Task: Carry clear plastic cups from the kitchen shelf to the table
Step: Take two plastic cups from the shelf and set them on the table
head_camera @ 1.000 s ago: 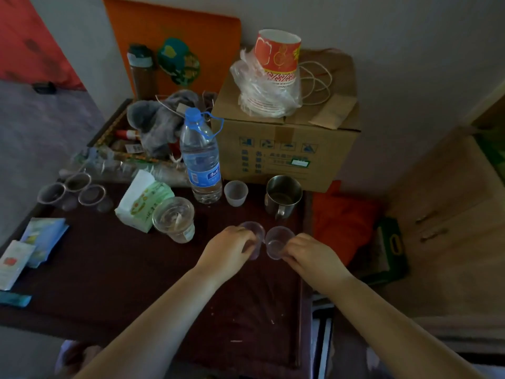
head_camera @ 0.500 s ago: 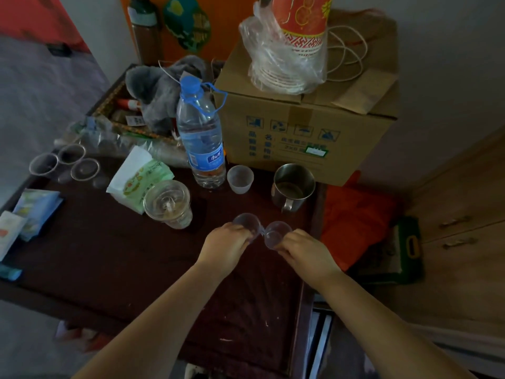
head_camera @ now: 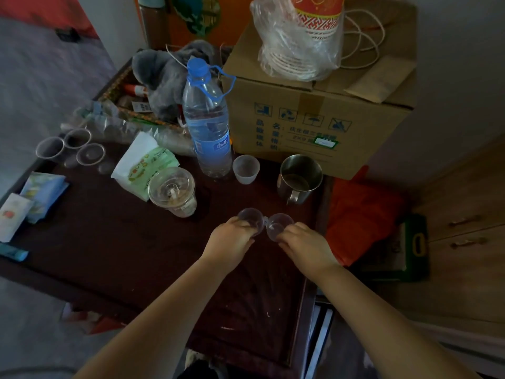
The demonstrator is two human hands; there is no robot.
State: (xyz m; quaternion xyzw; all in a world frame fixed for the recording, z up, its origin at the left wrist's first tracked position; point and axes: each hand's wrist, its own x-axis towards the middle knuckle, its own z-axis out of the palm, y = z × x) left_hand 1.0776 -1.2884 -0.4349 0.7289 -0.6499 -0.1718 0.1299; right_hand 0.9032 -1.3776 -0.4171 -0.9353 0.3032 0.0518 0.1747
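Lowered a little toward dark wooden table (head_camera: 114, 242): left hand (head_camera: 231, 240) and right hand (head_camera: 303, 243), fingers pinching two small clear plastic cups (head_camera: 277, 225), rims touching. Placing step; next, set down upright, release.

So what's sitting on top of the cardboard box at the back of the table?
On the cardboard box sit a stack of red-patterned paper cups in a clear plastic bag, and beside it a loop of white cord. The stack's top is cut off by the frame.
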